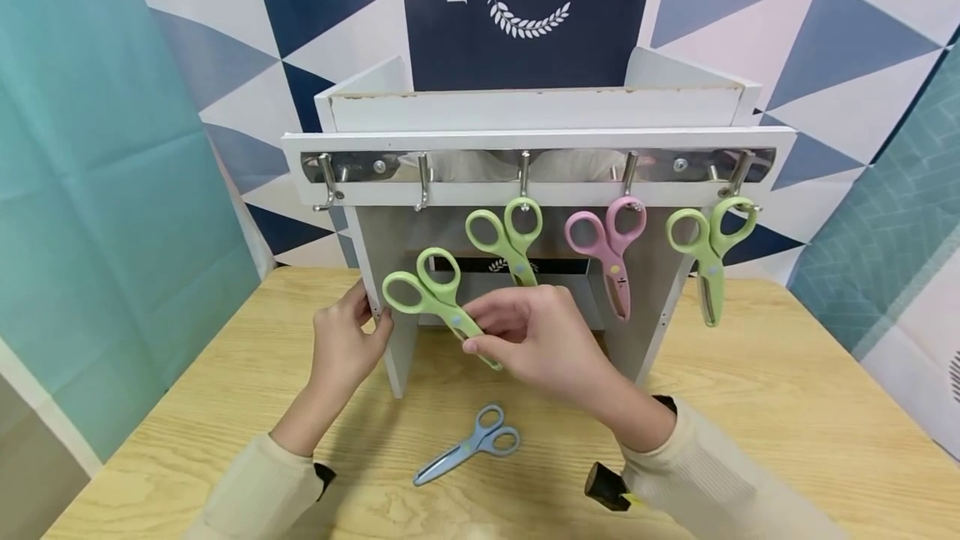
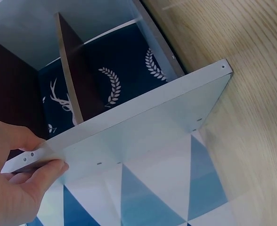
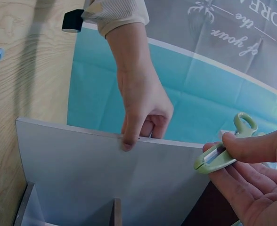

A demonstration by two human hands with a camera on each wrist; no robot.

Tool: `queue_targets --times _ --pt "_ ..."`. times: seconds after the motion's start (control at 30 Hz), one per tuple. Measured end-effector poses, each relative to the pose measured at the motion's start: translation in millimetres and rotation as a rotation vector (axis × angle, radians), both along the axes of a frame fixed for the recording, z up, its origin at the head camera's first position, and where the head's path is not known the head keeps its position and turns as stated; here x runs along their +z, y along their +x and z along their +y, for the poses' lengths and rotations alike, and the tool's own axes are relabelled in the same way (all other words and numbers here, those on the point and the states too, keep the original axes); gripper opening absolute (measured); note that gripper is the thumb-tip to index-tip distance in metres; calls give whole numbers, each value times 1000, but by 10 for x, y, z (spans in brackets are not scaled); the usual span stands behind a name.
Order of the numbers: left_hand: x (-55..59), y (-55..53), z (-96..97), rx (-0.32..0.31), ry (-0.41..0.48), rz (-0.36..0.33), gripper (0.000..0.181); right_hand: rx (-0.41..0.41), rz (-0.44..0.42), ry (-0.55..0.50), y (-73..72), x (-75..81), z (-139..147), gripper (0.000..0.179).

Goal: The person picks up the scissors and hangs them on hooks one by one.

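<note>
My right hand (image 1: 551, 344) pinches a pair of light green scissors (image 1: 453, 317) by the blade end, handle loops tilted up to the left, below the second hook (image 1: 423, 182) from the left. In the right wrist view, the thumb lies on top of the scissors (image 3: 218, 160) and the fingers underneath. The left hand (image 1: 345, 340) grips the front edge of the left side panel (image 1: 378, 307) of a white shelf unit. Its thumb and fingers straddle that panel (image 2: 143, 110) in the left wrist view. Another green pair (image 1: 517, 261) hangs from the middle hook, partly behind the right hand.
Pink scissors (image 1: 613, 261) and a further green pair (image 1: 708, 261) hang on the two right hooks of the metal hook strip (image 1: 465, 167). Blue scissors (image 1: 468, 444) lie on the wooden table (image 1: 187, 415) in front of the unit. Patterned cloth (image 1: 217, 48) hangs behind.
</note>
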State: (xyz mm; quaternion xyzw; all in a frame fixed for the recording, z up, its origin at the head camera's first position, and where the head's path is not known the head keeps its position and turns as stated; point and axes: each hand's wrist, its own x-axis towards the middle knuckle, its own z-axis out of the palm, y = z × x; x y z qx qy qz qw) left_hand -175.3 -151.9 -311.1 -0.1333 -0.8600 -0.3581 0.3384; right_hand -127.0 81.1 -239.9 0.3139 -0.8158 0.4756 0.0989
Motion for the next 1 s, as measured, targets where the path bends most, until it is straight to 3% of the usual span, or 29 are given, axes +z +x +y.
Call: queue_targets --times 0.47,1.0 --pt "14 20 -12 23 -13 -11 22 12 63 -46 -54 124 -72 20" --pt "8 1 7 0 -4 -18 26 -34 27 -85 -96 213 -155 21"
